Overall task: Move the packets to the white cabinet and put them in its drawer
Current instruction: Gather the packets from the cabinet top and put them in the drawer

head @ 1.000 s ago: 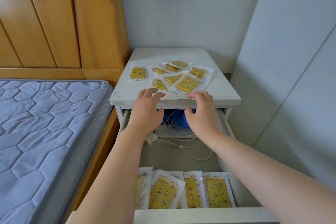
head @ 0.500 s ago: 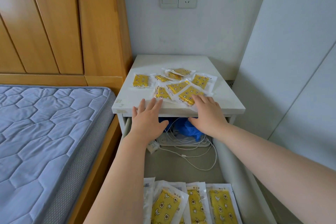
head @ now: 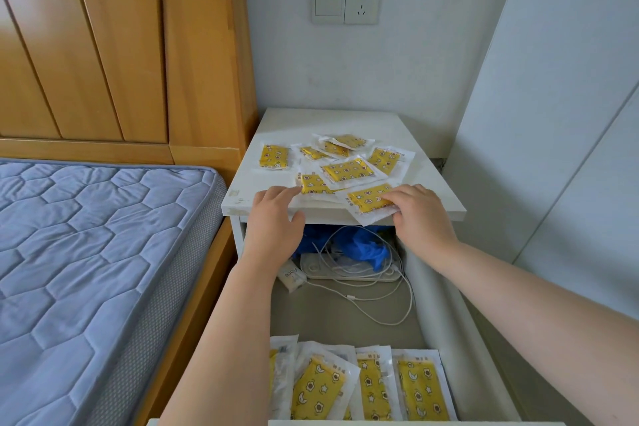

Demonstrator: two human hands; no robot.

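Packets (head: 347, 171), eight on white cabinet (head: 328, 121), four in drawer (head: 446, 315), left hand (head: 273, 228) fingers (head: 283, 192) flat on one, right hand (head: 420, 218) pinching another

Left hand (head: 273, 218) and right hand (head: 420, 218): both bare. Left forearm (head: 235, 322) and right forearm (head: 536, 287) bare all the way to the frame edge. Fingers (head: 281, 192) plain, apparently short-nailed, but too small here to confirm.
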